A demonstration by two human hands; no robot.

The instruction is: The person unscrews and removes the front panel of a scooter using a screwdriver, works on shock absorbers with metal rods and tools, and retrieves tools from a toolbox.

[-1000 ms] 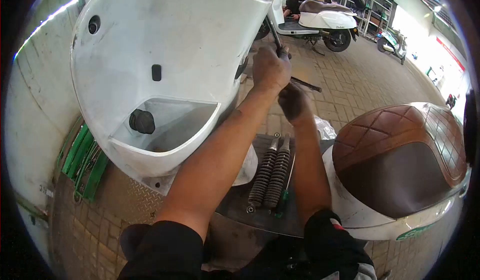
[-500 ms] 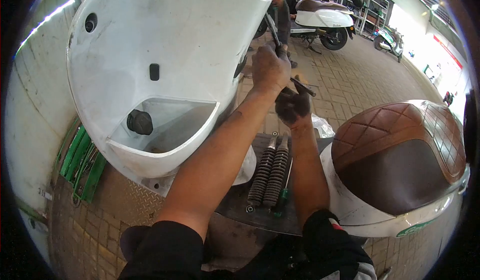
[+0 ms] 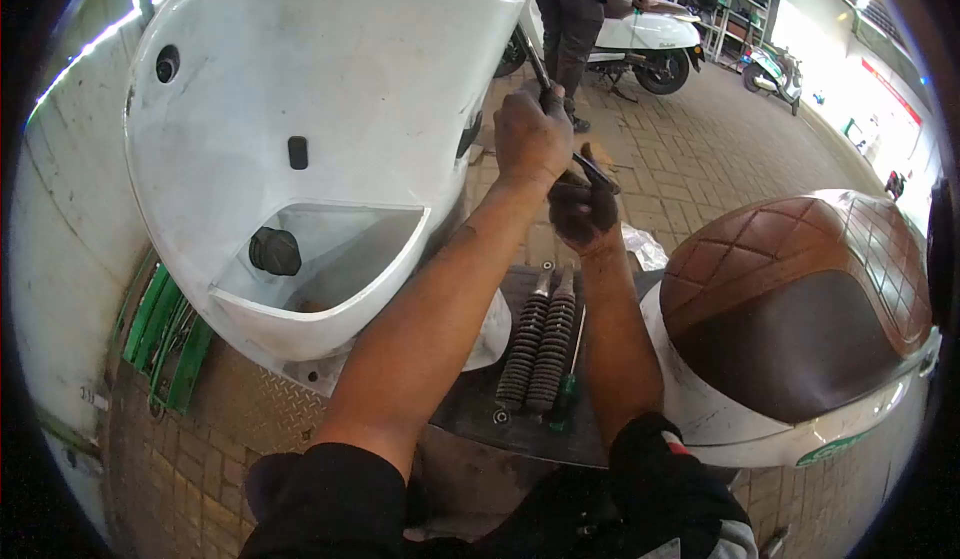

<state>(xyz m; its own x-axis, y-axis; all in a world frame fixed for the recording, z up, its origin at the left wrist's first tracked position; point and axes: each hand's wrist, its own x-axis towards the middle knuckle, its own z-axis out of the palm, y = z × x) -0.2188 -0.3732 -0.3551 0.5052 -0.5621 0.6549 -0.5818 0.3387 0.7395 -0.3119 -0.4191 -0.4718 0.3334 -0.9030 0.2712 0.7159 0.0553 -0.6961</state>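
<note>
My left hand (image 3: 535,137) is wrapped round a dark metal tube (image 3: 534,56) that slants up beside the white front panel (image 3: 370,69) of a scooter. Just to its lower right, my right hand (image 3: 585,209) has its fingers curled at a thin dark rod (image 3: 592,171). Two spring shock absorbers (image 3: 540,344) lie side by side on the dark footboard (image 3: 480,404) below my hands. Beside them lies a screwdriver with a green handle (image 3: 567,389).
A brown seat (image 3: 790,309) is at the right. Green metal parts (image 3: 165,329) stand at the left by the wall. Ahead, a person in dark trousers (image 3: 570,34) stands near another white scooter (image 3: 650,34). Crumpled clear plastic (image 3: 645,247) lies beyond the footboard.
The person behind, seated at first, now stands nearer. My right hand has turned and its fingers have moved along the rod. My left hand keeps its hold; the view has shifted slightly.
</note>
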